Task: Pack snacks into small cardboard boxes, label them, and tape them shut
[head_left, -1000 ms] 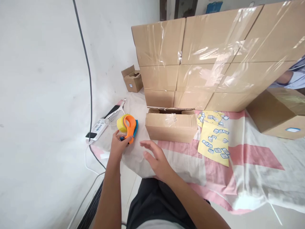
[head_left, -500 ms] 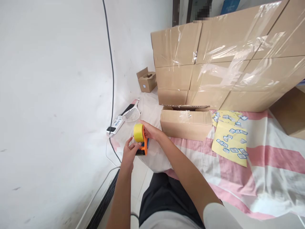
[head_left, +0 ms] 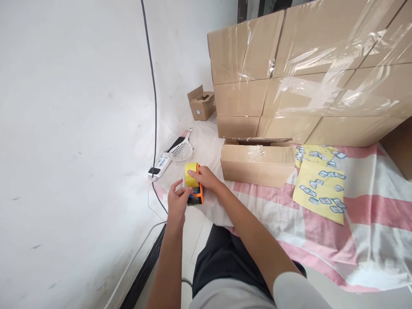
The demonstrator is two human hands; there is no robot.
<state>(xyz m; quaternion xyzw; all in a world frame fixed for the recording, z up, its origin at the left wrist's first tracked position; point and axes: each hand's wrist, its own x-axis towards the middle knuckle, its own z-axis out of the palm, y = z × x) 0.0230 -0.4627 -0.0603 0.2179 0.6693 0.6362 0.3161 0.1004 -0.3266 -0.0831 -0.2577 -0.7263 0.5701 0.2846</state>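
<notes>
Orange tape dispenser (head_left: 201,192), gripped in my right hand (head_left: 208,178), sits toward eight o'clock from the open-topped carton (head_left: 257,169), my left hand (head_left: 177,201) at its lower end, hold unclear to me.

Wht perf. scoop (head_left: 182,151); sm. open box (head_left: 200,110) nr wall (head_left: 80,107); dk cable (head_left: 153,86) alongside.

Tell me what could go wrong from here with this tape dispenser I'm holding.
The orange tape dispenser is close to the edge of the striped cloth, with floor below, so a slip from your right hand could drop it.

Your left hand is by its lower end; I can't make out a cutting edge, but one there might nick a finger.

The dark cable runs down near your left wrist and might snag.
</notes>
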